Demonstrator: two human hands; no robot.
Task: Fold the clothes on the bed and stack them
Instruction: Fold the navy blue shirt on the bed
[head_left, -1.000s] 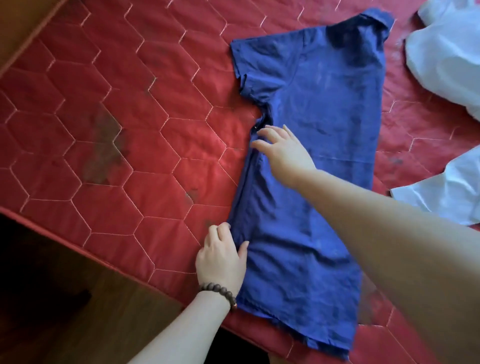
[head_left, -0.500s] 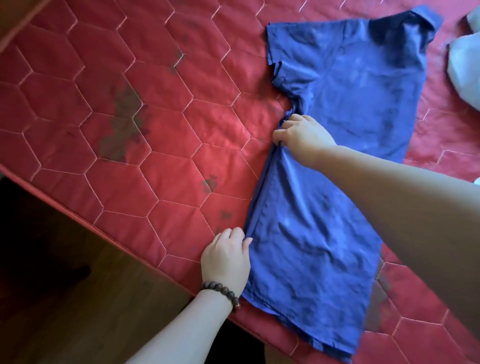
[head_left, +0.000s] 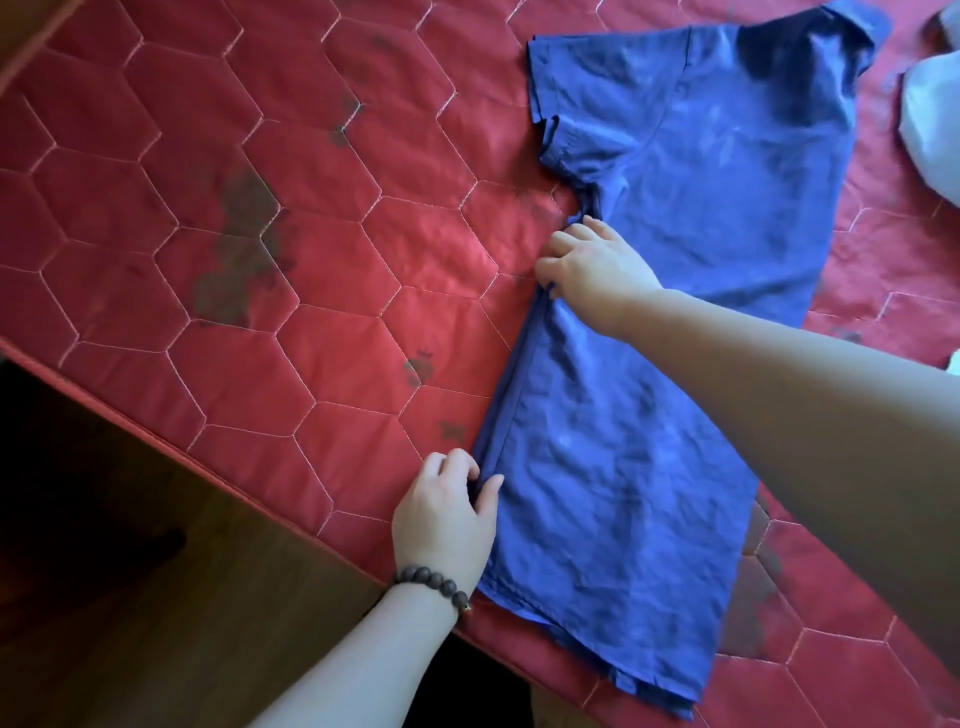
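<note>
A blue short-sleeved shirt (head_left: 675, 322) lies flat on the red quilted bed (head_left: 234, 260), folded in half lengthwise, collar at the top right and hem near the bed's front edge. My left hand (head_left: 447, 514), with a bead bracelet on the wrist, pinches the shirt's left side edge near the hem. Higher up, my right hand (head_left: 592, 265) grips the same edge just under the sleeve, fingers curled into the cloth.
White clothes (head_left: 930, 124) lie at the right edge of the view. Dark stains mark the red cover left of the shirt. The bed's front edge (head_left: 208, 467) runs diagonally, with a wooden floor (head_left: 156, 597) below it.
The view has shifted, so the shirt sits further right. My right hand's fingers went from straight on the cloth to curled on its edge. My left hand stays at the lower edge.
</note>
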